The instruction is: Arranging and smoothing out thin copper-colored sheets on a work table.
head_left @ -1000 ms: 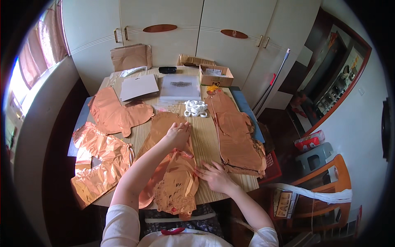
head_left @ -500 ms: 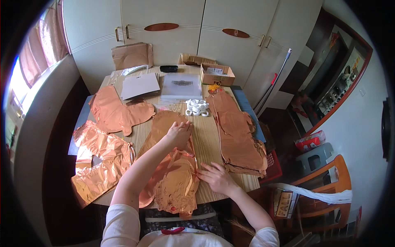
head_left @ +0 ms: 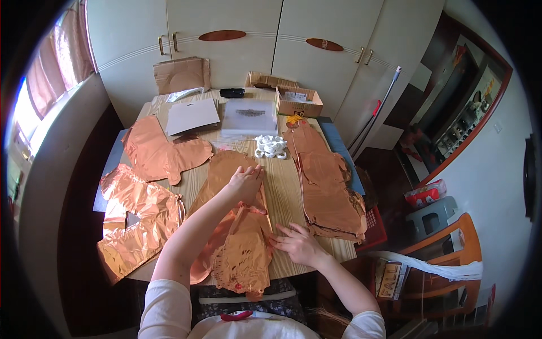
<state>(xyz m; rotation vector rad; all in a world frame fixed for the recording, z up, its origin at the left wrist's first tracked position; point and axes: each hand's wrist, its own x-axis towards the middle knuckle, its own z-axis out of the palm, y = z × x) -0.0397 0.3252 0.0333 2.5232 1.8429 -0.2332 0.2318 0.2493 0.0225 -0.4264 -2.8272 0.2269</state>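
Note:
A flat copper-coloured foil balloon (head_left: 240,237) lies lengthwise on the wooden table (head_left: 285,186) in front of me, its crinkled near end hanging over the table's front edge. My left hand (head_left: 247,182) rests palm down on the balloon's far half, fingers together. My right hand (head_left: 297,244) lies flat on the table at the balloon's right edge, fingertips touching the foil. Neither hand grips anything.
More copper foil balloons lie around: a stack on the right (head_left: 327,186), one at the far left (head_left: 161,152), crumpled ones at the near left (head_left: 138,217). White tape rolls (head_left: 271,146), a clear packet (head_left: 248,116), grey card (head_left: 192,114) and a cardboard box (head_left: 298,103) sit farther back. An orange chair (head_left: 451,254) stands right.
Almost nothing has moved. My left hand stays pressed on the balloon's far half and my right hand stays at its right edge.

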